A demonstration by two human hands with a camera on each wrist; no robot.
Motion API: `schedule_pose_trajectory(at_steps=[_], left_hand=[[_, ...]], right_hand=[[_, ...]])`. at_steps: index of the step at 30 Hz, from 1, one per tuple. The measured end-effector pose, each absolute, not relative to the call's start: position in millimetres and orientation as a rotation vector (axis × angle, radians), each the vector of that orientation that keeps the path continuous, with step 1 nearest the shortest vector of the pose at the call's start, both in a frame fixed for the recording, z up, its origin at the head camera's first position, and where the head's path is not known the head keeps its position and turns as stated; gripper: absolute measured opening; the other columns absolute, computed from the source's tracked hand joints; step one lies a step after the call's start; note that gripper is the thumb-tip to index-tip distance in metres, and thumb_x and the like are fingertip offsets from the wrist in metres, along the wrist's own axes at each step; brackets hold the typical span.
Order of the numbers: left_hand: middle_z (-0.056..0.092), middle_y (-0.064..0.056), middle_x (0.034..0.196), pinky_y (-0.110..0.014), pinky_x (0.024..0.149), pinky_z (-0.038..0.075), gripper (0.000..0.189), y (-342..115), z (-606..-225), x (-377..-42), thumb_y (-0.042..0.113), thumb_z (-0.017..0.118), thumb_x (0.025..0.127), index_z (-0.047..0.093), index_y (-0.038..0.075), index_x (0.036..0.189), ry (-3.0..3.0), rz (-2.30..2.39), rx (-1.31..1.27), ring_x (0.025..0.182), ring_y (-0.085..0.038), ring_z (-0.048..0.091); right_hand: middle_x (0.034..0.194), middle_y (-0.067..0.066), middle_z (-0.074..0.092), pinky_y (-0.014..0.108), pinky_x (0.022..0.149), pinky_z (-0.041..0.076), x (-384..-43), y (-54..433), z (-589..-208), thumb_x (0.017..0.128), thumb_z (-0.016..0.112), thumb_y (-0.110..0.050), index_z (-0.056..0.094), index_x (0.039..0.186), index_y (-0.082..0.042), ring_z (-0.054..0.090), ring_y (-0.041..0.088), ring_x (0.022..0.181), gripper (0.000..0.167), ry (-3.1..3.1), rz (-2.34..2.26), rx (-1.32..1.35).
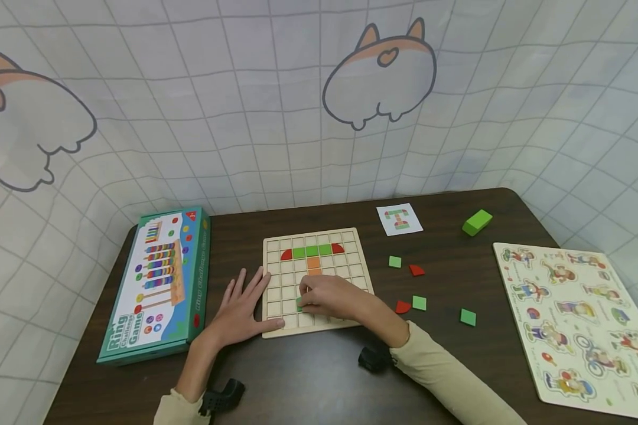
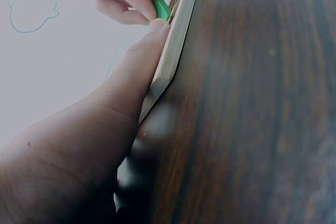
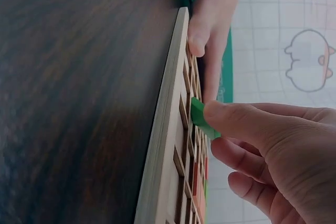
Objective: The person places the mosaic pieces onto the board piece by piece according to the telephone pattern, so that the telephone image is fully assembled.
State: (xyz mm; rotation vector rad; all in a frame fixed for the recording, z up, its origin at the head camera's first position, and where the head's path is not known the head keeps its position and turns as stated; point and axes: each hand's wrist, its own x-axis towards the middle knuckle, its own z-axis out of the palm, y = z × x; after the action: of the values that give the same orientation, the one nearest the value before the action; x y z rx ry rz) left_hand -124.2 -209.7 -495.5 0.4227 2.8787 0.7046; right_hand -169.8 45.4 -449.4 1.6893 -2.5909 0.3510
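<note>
My right hand [image 1: 331, 296] pinches a green square tile [image 3: 203, 119] between thumb and fingers, over the lower part of a wooden grid board [image 1: 274, 282]. In the right wrist view the tile is tilted, one edge down at the grid. My left hand [image 1: 243, 309] lies with fingers spread at the board's left edge, its thumb on the lower left corner. Near the top of the grid sits a row of green tiles [image 1: 312, 251] with a red quarter-round tile [image 1: 286, 254] at the left end and another [image 1: 337, 248] at the right. Orange tiles [image 1: 313, 264] lie beneath the row.
Right of the board lie loose green tiles [image 1: 419, 303] and red pieces [image 1: 416, 270]. A pattern card [image 1: 399, 219] and a green block [image 1: 477, 222] are behind them. A picture board [image 1: 579, 324] is far right; a Ring Challenge Game box [image 1: 156, 286] stands left of my left hand.
</note>
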Motion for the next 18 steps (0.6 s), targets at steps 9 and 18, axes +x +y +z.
schedule_pose_trajectory(at_steps=[9,18], left_hand=[[0.011,-0.005,0.165,-0.063,0.118,-0.001,0.104,-208.9,-493.0,-123.9,0.067,0.066,0.078,0.017,0.021,0.157,2.874,0.716,0.423,0.151,-0.041,-0.002],[0.011,-0.006,0.165,-0.063,0.118,-0.001,0.104,-209.6,-494.1,-124.3,0.067,0.066,0.078,0.017,0.021,0.157,2.878,0.711,0.429,0.151,-0.041,-0.002]], right_hand=[[0.092,-0.005,0.062,0.016,0.065,0.045,-170.3,46.6,-448.5,0.092,0.067,-0.023,0.075,0.093,-0.022,0.055,0.006,0.076,0.008,-2.595,0.357,1.687],[0.093,-0.004,0.062,0.016,0.066,0.046,-170.7,46.8,-448.0,0.091,0.068,-0.023,0.076,0.095,-0.021,0.055,0.007,0.077,0.009,-2.62,0.38,1.679]])
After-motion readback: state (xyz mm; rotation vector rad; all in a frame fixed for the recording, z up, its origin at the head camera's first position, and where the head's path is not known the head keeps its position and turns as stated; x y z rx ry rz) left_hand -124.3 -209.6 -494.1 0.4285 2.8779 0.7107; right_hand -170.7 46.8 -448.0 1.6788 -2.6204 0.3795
